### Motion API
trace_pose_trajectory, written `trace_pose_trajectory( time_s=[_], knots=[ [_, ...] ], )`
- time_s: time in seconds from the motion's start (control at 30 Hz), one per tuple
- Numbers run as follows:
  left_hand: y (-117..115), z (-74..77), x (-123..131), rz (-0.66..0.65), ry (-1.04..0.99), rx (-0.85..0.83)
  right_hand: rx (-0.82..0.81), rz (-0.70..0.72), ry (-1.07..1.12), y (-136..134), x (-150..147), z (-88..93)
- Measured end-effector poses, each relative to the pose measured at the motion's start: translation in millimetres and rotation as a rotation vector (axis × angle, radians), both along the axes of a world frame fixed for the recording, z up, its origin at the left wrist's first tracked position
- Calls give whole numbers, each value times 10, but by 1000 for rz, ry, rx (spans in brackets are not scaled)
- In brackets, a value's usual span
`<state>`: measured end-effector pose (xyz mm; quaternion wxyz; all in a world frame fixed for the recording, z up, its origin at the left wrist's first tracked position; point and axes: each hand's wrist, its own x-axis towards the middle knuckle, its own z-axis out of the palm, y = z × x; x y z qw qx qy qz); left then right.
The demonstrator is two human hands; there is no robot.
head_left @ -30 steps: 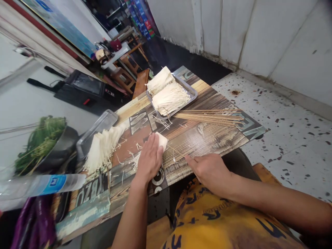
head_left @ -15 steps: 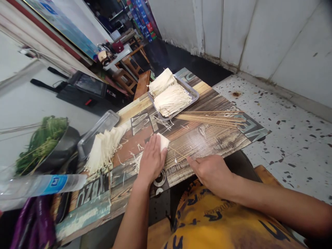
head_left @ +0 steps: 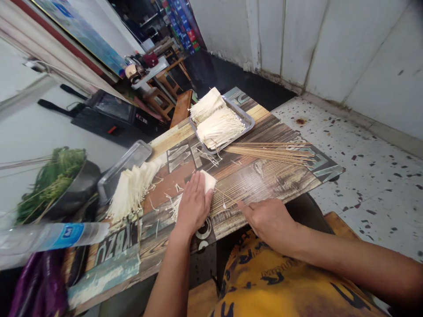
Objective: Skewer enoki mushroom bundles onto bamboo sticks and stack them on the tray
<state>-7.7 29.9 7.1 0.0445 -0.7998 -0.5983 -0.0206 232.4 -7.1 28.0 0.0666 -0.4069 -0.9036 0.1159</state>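
Note:
My left hand (head_left: 193, 202) lies flat on a bunch of enoki mushrooms (head_left: 208, 181), pressing it to the table. The bunch's pale cut end shows past the fingertips, and thin stems stick out on the left side of the hand. My right hand (head_left: 269, 219) is closed around a thin bamboo skewer (head_left: 227, 195), whose far end meets the cut end of the bunch. I cannot see how deep the tip sits. Left of my left hand, a row of enoki bunches (head_left: 134, 189) lies on the table, with a skewer end showing below it.
A tray (head_left: 248, 119) of enoki stands at the back of the patterned table (head_left: 264, 176), beside loose bamboo skewers (head_left: 274, 153). On the left are a clear plastic tray (head_left: 127, 165), a metal bowl (head_left: 77, 189) of greens, a water bottle (head_left: 69, 235) and purple eggplants (head_left: 39, 281).
The view has shifted very slightly. Both hands, the enoki bunch and the skewer look almost the same, with the right hand perhaps a touch nearer the bunch.

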Motion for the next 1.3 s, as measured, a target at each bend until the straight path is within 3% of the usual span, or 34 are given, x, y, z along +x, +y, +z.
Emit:
trace_pose_trajectory(
  time_s=[0.37,0.7,1.13,1.3],
  knots=[
    [1,-10,2,-3,21,8,-32,-12,-28,24,-67,26],
    [6,5,20,7,18,-3,83,-69,39,12,-166,-39],
    [26,18,40,19,38,-15,-44,-52,-36,87,-358,33],
    [-54,104,111,39,94,71,-72,-45,-77,30,-233,141]
  ],
)
